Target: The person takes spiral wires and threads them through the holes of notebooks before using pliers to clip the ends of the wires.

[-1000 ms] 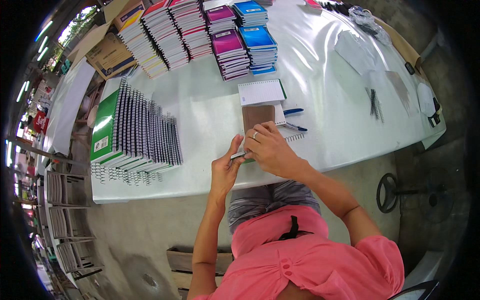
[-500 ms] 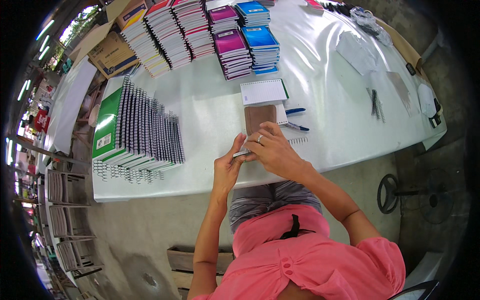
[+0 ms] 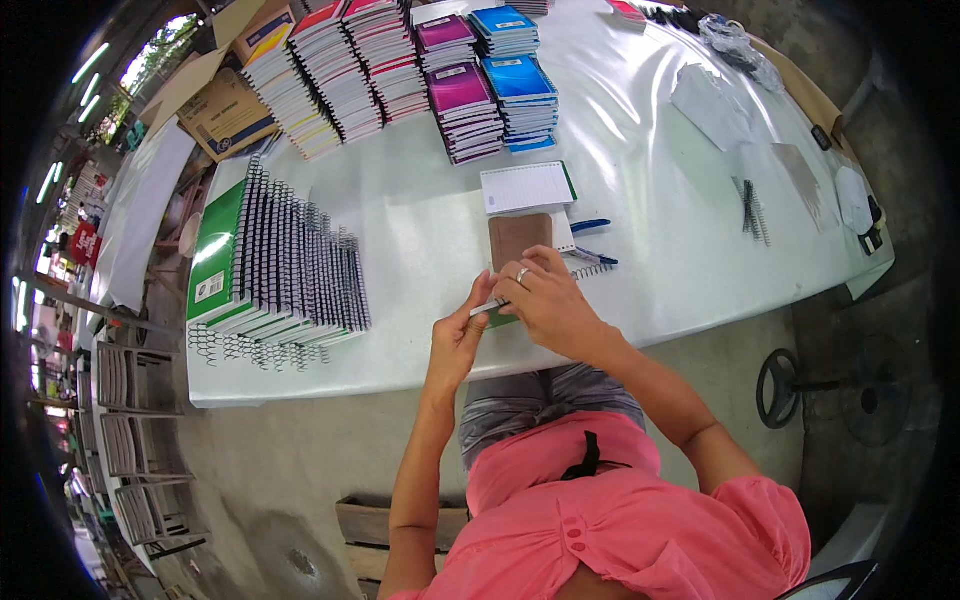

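Observation:
My left hand [image 3: 458, 335] and my right hand [image 3: 545, 300] meet at the near edge of the white table [image 3: 420, 240]. Together they grip a thin notebook with a green cover [image 3: 497, 308], seen edge-on, with a metal spiral at its end. My right hand covers most of it and wears a ring. Just beyond my fingers lies a brown cardboard sheet [image 3: 518, 238]. Behind that sits a white lined pad [image 3: 527, 187] with a green backing.
A row of green spiral-bound notebooks [image 3: 275, 265] leans at the table's left. Stacks of coloured notebooks [image 3: 400, 70] fill the far side. Blue pliers [image 3: 590, 228] and loose wire spirals [image 3: 752, 208] lie to the right. A cardboard box [image 3: 225, 110] stands at far left.
Both hands stayed at the table edge on the notebook; my right hand's fingers shifted slightly over it.

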The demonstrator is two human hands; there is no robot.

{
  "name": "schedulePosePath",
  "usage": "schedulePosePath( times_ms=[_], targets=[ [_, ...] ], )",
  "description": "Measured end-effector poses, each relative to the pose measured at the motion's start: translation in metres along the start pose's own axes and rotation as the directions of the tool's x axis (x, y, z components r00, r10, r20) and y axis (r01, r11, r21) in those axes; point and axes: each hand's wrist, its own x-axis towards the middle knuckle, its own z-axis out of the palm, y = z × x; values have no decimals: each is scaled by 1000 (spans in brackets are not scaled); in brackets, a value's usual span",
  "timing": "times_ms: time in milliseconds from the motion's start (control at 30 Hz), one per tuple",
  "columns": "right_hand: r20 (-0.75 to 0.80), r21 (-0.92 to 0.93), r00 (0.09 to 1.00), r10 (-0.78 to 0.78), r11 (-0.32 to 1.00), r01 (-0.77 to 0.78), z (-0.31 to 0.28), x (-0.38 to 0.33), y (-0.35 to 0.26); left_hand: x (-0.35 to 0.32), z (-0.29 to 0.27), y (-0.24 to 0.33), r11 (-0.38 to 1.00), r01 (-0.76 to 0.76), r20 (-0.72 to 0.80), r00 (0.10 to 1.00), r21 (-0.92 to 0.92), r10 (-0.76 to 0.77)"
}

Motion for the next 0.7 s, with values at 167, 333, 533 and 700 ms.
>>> schedulePosePath(
  times_ms=[167,333,533,700],
  targets=[
    [-80,-14,997,-5,1000,4,8,-5,-2,1,4,7,997,-46,-5,999,60,47],
    [-30,-96,999,-30,995,27,0,-1,-2,1,5,4,999,-14,-28,999,33,15],
    [-106,-79,994,37,996,-46,-1,-9,-1,1,6,7,999,-41,-49,998,-29,40],
    [-155,-75,988,0,997,-11,4,-11,-3,3,16,24,1000,-13,-134,991,-16,11]
  ],
)
